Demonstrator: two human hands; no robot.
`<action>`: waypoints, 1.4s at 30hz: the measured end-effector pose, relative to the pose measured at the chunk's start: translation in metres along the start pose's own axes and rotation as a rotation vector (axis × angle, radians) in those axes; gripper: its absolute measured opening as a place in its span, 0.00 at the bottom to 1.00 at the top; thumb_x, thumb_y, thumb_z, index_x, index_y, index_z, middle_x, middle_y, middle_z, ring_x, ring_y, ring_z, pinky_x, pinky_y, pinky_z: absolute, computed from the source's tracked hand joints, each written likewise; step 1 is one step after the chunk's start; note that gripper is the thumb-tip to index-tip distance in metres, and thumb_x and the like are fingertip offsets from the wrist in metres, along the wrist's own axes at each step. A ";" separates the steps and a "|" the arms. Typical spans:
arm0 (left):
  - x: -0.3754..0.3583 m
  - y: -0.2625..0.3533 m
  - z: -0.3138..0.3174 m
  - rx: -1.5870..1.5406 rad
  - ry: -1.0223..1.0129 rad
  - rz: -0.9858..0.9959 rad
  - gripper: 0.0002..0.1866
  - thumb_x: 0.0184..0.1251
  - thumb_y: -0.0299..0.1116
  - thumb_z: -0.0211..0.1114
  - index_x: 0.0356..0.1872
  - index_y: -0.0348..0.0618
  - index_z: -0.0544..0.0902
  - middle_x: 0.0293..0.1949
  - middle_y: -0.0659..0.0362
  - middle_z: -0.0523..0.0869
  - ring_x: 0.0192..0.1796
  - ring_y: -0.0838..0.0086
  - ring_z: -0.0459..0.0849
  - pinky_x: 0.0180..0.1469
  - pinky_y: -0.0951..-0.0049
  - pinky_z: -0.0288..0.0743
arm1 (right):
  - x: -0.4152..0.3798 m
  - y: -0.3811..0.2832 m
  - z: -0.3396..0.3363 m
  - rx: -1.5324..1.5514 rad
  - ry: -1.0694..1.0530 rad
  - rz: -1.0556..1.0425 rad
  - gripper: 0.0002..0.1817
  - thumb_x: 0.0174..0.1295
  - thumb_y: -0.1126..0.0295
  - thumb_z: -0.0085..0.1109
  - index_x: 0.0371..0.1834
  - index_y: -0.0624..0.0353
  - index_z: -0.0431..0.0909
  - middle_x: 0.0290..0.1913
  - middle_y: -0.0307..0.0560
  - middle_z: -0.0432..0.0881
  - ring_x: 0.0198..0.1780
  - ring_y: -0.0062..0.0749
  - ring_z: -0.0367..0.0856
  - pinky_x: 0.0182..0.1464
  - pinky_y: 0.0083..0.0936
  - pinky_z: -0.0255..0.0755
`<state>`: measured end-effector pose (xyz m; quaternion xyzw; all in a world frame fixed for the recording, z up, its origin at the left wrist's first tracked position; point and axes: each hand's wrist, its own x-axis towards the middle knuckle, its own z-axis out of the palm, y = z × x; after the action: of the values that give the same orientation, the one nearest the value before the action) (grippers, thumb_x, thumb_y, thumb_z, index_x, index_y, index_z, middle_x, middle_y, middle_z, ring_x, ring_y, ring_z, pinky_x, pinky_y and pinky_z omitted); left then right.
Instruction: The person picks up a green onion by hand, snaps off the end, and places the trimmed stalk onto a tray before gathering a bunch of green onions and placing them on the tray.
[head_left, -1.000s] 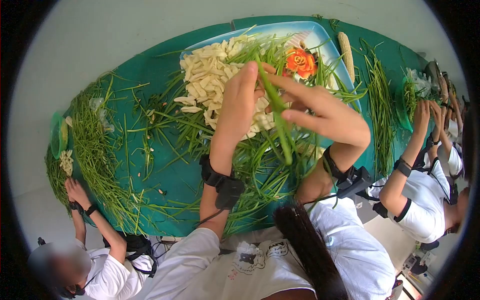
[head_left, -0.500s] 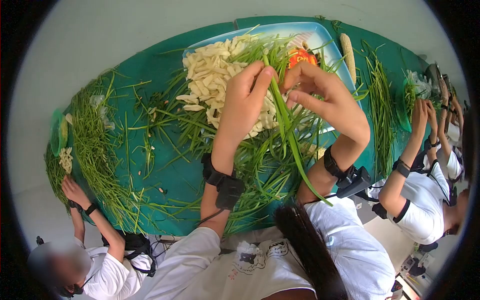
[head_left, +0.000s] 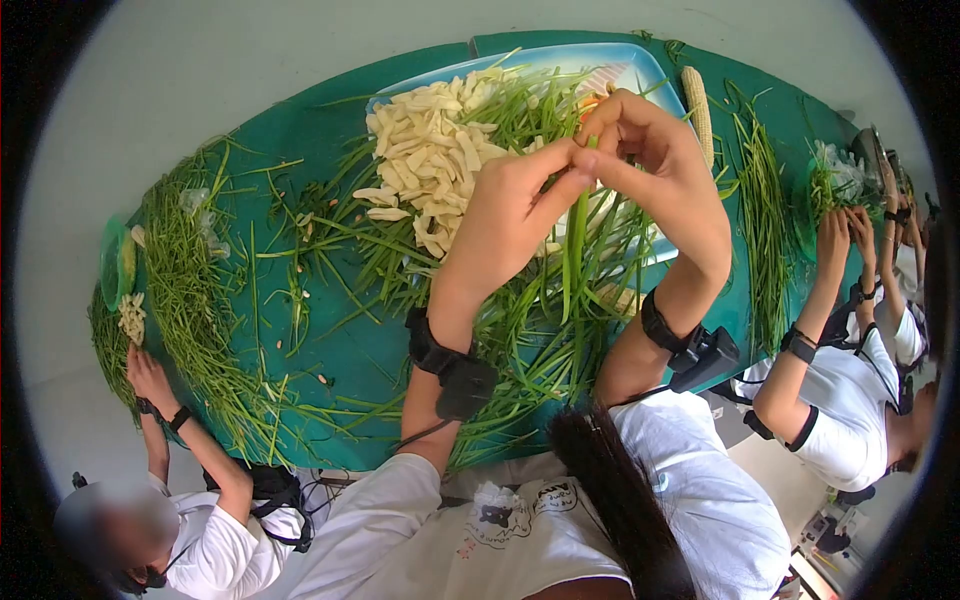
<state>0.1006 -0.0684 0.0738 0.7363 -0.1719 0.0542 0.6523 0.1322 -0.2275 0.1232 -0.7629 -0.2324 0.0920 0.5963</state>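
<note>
My left hand (head_left: 515,210) is closed in a pinch around a small bunch of flat green chive leaves (head_left: 576,235), which hang down from between thumb and forefinger. Meeting it fingertip to fingertip, my right hand (head_left: 655,165) pinches the upper end of the same chives, its other fingers curled. Beneath both hands lies a blue-edged white tray (head_left: 650,72). On its left side is a heap of cream-coloured strips (head_left: 425,140), with cut green stalks (head_left: 530,112) beside it. Loose chives (head_left: 530,330) spread over the near edge of the tray.
A corn cob (head_left: 697,115) lies right of the tray, near a bundle of long green stalks (head_left: 762,230). Another green pile (head_left: 190,300) covers the left of the green table (head_left: 330,425). Co-workers' hands work at the left (head_left: 150,378) and right (head_left: 835,240) near green baskets.
My left hand has moved right and slightly down, and my right hand has shifted up and left. Their fingertips now meet on the chives, which hang more upright.
</note>
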 end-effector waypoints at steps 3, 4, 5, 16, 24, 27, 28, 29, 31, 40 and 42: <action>0.000 0.001 0.005 -0.033 0.037 0.032 0.10 0.67 0.34 0.57 0.38 0.36 0.78 0.16 0.55 0.71 0.17 0.75 0.65 0.22 0.72 0.57 | 0.002 0.005 0.004 0.075 0.059 -0.035 0.07 0.59 0.74 0.59 0.28 0.62 0.71 0.20 0.33 0.70 0.25 0.13 0.68 0.28 0.14 0.62; 0.000 -0.001 0.005 -0.033 0.038 0.032 0.10 0.67 0.34 0.57 0.38 0.36 0.78 0.16 0.55 0.71 0.17 0.75 0.65 0.22 0.72 0.57 | 0.002 0.005 0.003 0.075 0.058 -0.035 0.07 0.59 0.74 0.59 0.28 0.62 0.71 0.20 0.33 0.70 0.25 0.13 0.68 0.28 0.14 0.62; 0.001 -0.004 0.005 -0.031 0.009 0.047 0.10 0.67 0.35 0.58 0.40 0.37 0.78 0.17 0.54 0.72 0.17 0.74 0.65 0.22 0.72 0.58 | 0.001 0.005 0.003 0.092 0.063 -0.015 0.08 0.59 0.73 0.58 0.26 0.62 0.70 0.20 0.33 0.70 0.25 0.13 0.67 0.27 0.14 0.61; 0.000 0.007 0.005 -0.021 -0.033 0.014 0.11 0.65 0.35 0.60 0.35 0.36 0.75 0.16 0.54 0.69 0.17 0.72 0.65 0.21 0.70 0.59 | 0.002 0.002 0.001 0.076 0.169 0.004 0.13 0.64 0.69 0.56 0.24 0.61 0.68 0.19 0.32 0.68 0.21 0.12 0.65 0.24 0.13 0.58; 0.000 0.012 0.003 0.144 -0.210 -0.131 0.10 0.67 0.34 0.57 0.33 0.36 0.74 0.21 0.54 0.74 0.23 0.74 0.70 0.28 0.73 0.65 | 0.004 0.005 -0.001 0.056 0.316 -0.037 0.16 0.68 0.62 0.50 0.25 0.60 0.72 0.15 0.32 0.67 0.19 0.12 0.62 0.22 0.13 0.53; -0.001 0.008 0.005 0.108 -0.186 -0.098 0.10 0.68 0.34 0.55 0.34 0.37 0.75 0.21 0.53 0.75 0.23 0.71 0.69 0.28 0.71 0.65 | 0.005 0.009 -0.002 0.086 0.339 -0.044 0.17 0.68 0.61 0.50 0.25 0.60 0.72 0.15 0.32 0.66 0.19 0.13 0.62 0.22 0.14 0.53; -0.001 0.007 0.006 0.107 -0.186 -0.098 0.10 0.68 0.34 0.55 0.34 0.37 0.75 0.21 0.53 0.75 0.23 0.71 0.69 0.28 0.71 0.65 | 0.005 0.009 -0.003 0.086 0.339 -0.045 0.17 0.68 0.61 0.50 0.25 0.60 0.72 0.15 0.32 0.66 0.19 0.13 0.62 0.22 0.14 0.53; -0.001 0.006 0.006 0.101 -0.180 -0.083 0.09 0.69 0.34 0.54 0.34 0.37 0.75 0.21 0.53 0.74 0.23 0.71 0.69 0.28 0.71 0.65 | 0.005 0.009 -0.003 0.067 0.338 -0.035 0.17 0.68 0.61 0.49 0.25 0.60 0.72 0.15 0.33 0.67 0.19 0.13 0.63 0.22 0.14 0.54; -0.001 0.007 0.006 0.094 -0.173 -0.069 0.09 0.69 0.33 0.53 0.35 0.37 0.75 0.21 0.53 0.73 0.23 0.71 0.68 0.28 0.71 0.64 | 0.005 0.009 -0.004 0.048 0.337 -0.025 0.17 0.69 0.60 0.48 0.25 0.61 0.73 0.16 0.33 0.68 0.19 0.14 0.63 0.22 0.14 0.55; 0.000 0.010 0.001 0.049 -0.099 -0.096 0.10 0.71 0.33 0.49 0.36 0.37 0.75 0.19 0.59 0.68 0.24 0.79 0.65 0.27 0.74 0.61 | 0.005 0.001 0.006 0.122 0.197 0.062 0.10 0.63 0.69 0.56 0.27 0.63 0.73 0.19 0.35 0.72 0.22 0.15 0.71 0.26 0.14 0.63; -0.001 0.009 0.001 0.010 -0.087 -0.129 0.10 0.71 0.33 0.50 0.37 0.36 0.75 0.19 0.59 0.69 0.24 0.81 0.65 0.27 0.75 0.61 | 0.004 0.005 0.004 0.023 0.129 0.050 0.09 0.61 0.70 0.58 0.26 0.62 0.72 0.19 0.35 0.72 0.22 0.15 0.71 0.25 0.14 0.63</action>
<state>0.0969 -0.0705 0.0824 0.7506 -0.1523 -0.0192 0.6427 0.1351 -0.2227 0.1181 -0.7658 -0.1736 0.0601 0.6163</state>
